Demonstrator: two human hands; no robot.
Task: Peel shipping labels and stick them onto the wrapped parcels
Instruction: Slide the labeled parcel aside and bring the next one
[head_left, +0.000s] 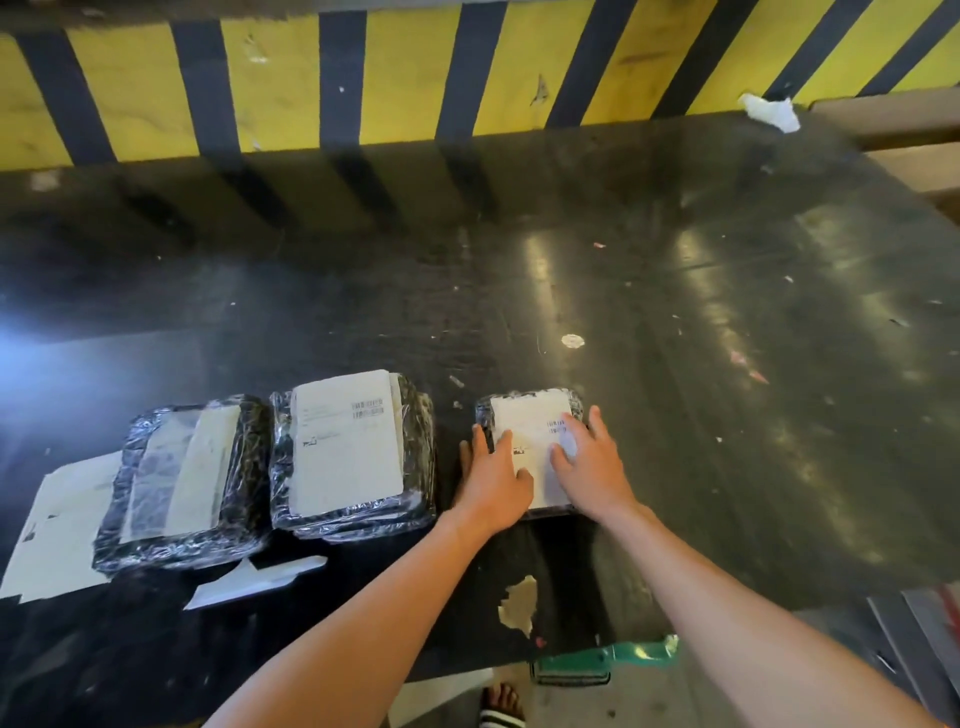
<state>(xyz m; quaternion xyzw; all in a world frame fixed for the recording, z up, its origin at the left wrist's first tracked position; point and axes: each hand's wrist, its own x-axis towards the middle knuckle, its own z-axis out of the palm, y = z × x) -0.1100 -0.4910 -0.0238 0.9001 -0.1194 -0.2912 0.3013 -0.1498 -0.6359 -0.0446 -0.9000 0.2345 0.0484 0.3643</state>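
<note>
Surface: dark, scuffed table (675, 322) is spreading out beneath everything, glinting with reflected light and dotted with paper scraps.
Near edge: torn patch (519, 603) is showing pale material; a sandalled foot (501, 704) is standing on the floor below.
Left hand: left hand (496, 480) is lying flat, fingers straight and slightly spread, pressing the left side of a shipping label (535, 441).
Right hand: right hand (589, 465) is lying flat too, fingers spread, pressing the right side of that label.
Right parcel: small parcel (485, 408) in glossy black wrap is sitting under both hands, right of the other two, with its label covering most of the top.
Label print: barcode marks and a small dark logo are showing between the hands; the text is too blurred to read.
Middle parcel: middle parcel (415, 452) is carrying a white label (345, 441) with two barcodes, unreadable.
Left parcel: left parcel (244, 467) is bearing pale translucent strips.
Loose paper: backing sheet (57, 530) is lying partly under the left parcel; peeled strip (254, 579) is lying just nearer.
Far: yellow and black striped barrier (415, 78) is running along the far edge, with a crumpled white scrap (771, 111) at far right.
</note>
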